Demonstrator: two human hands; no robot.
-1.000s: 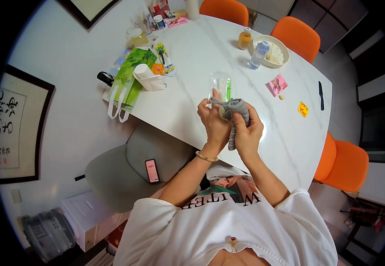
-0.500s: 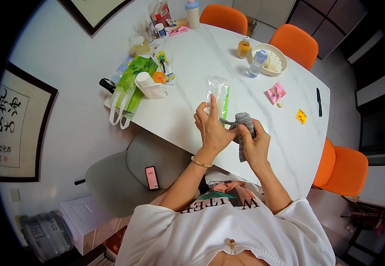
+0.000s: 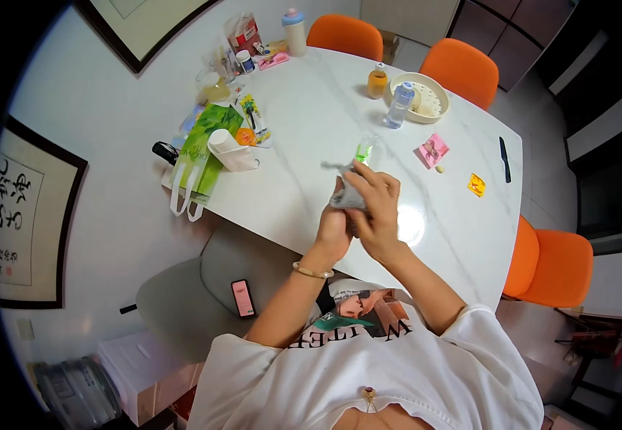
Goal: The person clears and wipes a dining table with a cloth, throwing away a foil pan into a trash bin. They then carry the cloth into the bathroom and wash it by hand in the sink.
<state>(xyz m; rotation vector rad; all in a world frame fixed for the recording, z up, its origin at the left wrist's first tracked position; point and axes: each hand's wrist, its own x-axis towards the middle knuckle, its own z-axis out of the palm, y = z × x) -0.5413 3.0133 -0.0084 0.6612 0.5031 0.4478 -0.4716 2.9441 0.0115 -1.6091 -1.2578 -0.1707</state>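
Along the left edge of a white, grey-veined surface (image 3: 275, 201), well apart from the left grip (image 3: 334, 231), lie a green paper bag with white handles (image 3: 214, 132) and a white cylindrical roll (image 3: 238, 156). The left grip, a pale bracelet (image 3: 313, 271) at its wrist, extends forward and upward, closed around the lower part of a soft grey fabric piece (image 3: 348, 199). Work looks partway along: most of the fabric is gathered into a compact bundle between the grips, while one narrow end juts loose to the left and the bundle is held, not laid down. Just beyond lies a clear plastic wrapper with green print (image 3: 366, 150). The right grip (image 3: 377, 204) slants in, back of the hand uppermost, fingers bent over the fabric; whether they pinch it cannot be told. Farther right lie a flat pink packet (image 3: 434, 150) and a small yellow packet (image 3: 476, 185).
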